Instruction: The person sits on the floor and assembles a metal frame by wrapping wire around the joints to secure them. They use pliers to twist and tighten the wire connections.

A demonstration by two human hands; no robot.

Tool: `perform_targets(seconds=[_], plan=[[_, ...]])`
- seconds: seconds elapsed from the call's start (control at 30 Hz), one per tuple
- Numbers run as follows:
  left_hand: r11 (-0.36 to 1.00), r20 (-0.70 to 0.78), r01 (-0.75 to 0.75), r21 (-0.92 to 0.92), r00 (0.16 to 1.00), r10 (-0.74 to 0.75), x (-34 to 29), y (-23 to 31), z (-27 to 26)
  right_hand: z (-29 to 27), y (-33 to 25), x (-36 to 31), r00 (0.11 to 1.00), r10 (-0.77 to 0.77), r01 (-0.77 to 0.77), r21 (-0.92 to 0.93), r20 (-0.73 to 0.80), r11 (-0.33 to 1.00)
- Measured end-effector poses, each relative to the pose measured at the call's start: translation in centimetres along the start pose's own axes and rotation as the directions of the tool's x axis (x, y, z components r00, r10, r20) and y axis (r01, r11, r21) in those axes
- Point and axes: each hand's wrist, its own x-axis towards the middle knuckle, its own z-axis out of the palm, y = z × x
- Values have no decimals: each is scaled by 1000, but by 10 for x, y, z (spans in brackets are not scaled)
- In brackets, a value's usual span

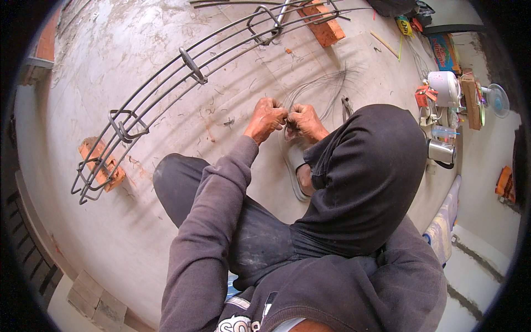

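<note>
My left hand [267, 120] and my right hand [308, 123] meet in front of my knees, fingers pinched and nearly touching. Between and just behind them runs a loose bundle of thin tie wire [326, 91], fanning out across the floor to the far right. Both hands grip wire at its near end; the exact strands are hidden by my fingers. A pair of dark pincers [347, 108] lies just right of the wire, near my raised right knee. Beyond my hands, a rebar cage [160, 83] of long bars and square stirrups stretches across the floor.
Bricks prop the cage: one orange brick [105, 166] at the left, another [323, 27] at the far end. Short wire scraps litter the concrete floor [182, 127]. A white rice cooker [443, 87], a metal kettle [441, 152] and a small fan [498, 100] stand at the right.
</note>
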Motion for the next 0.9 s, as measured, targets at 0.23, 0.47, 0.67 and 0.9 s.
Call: perform_targets(seconds=[0.23, 0.47, 0.67, 0.9], plan=[[976, -31, -72, 204, 996, 80, 5, 0, 4, -14, 9, 28, 988, -140, 96, -442, -67, 892], [962, -23, -29, -273, 999, 24, 4, 14, 7, -30, 8, 29, 968, -238, 210, -781, 80, 588], [954, -72, -18, -300, 997, -4, -5, 29, -13, -57, 18, 27, 937, -350, 144, -879, -28, 455], [972, -23, 28, -235, 999, -35, -8, 39, -25, -78, 26, 36, 937, -312, 60, -806, -159, 589]])
